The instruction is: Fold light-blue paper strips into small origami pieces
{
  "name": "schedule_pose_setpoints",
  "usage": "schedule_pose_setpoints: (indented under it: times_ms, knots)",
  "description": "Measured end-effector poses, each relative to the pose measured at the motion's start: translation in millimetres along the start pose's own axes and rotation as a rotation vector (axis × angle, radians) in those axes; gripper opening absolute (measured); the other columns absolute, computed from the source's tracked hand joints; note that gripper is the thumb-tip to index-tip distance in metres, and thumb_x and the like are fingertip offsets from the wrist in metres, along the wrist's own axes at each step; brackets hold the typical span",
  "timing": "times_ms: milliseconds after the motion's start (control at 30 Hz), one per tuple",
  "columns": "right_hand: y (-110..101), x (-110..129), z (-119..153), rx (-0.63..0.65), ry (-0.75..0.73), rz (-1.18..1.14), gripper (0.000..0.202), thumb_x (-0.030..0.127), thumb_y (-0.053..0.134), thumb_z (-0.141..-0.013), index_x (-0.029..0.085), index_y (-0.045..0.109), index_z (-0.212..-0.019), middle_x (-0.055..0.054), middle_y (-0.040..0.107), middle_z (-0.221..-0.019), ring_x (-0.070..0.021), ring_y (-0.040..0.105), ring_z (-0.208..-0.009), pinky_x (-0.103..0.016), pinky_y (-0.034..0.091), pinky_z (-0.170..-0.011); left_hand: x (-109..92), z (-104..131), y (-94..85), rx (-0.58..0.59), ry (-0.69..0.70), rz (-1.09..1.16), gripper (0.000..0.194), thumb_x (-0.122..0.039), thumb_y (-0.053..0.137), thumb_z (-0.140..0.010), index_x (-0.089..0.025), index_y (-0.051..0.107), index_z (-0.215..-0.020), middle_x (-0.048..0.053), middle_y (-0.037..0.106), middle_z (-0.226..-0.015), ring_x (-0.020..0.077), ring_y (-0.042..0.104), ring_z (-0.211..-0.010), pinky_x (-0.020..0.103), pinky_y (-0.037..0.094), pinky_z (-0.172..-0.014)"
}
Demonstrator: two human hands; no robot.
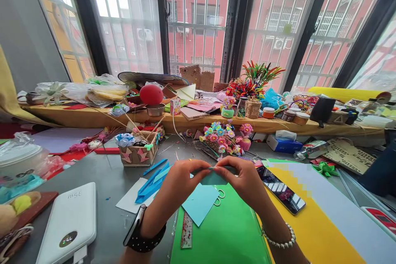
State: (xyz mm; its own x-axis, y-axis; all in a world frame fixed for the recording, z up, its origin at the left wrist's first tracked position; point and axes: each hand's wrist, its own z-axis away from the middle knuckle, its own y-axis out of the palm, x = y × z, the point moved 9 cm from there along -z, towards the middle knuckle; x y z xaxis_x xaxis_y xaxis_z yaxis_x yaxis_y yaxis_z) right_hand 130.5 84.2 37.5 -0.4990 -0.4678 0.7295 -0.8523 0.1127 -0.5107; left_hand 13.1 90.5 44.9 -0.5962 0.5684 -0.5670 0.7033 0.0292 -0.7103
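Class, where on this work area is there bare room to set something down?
Bare: the lower green sheet, between the ruler and bracelet; the grey tabletop between the power bank and white paper, around a small blue scrap. Crowded: the window ledge, with flowers and jars, and the middle, where the left hand and right hand pinch blue-green paper.

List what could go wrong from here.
1. The left hand and right hand pinch the teal paper along its top edge; uneven pressure could skew or wrinkle it.
2. Only the handles of the scissors show beside the blue square; the blades may lie under it, so grabbing that sheet could drag them.
3. The phone lies near the right forearm and might get bumped.
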Motion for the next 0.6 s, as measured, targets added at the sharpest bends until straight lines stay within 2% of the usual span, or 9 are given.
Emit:
schedule_pose_setpoints:
  times_ms: [200,600]
  knots:
    - [3.2,1.4,-0.5,0.026,-0.018,0.025,0.012,0.026,0.058,-0.076,0.017,0.064,-0.072,-0.001,0.067,-0.07,-0.0145,0.059,-0.067,-0.022,0.041,-0.061,2.5,0.0,2.5,0.013,-0.01,-0.079,0.015,-0.024,0.055,-0.076,-0.021,0.069,-0.076,-0.001,0.071,-0.072,0.0148,0.062,-0.066,0.02,0.041,-0.059]
    - [2.8,1.6,-0.6,0.023,-0.028,0.058,0.014,0.028,0.056,-0.077,0.018,0.063,-0.071,-0.002,0.067,-0.07,-0.0164,0.06,-0.067,-0.024,0.041,-0.061,-0.4,1.4,5.2,0.03,-0.009,-0.041,0.018,-0.026,0.052,-0.078,-0.02,0.068,-0.079,0.001,0.071,-0.078,0.0156,0.062,-0.07,0.02,0.042,-0.061]
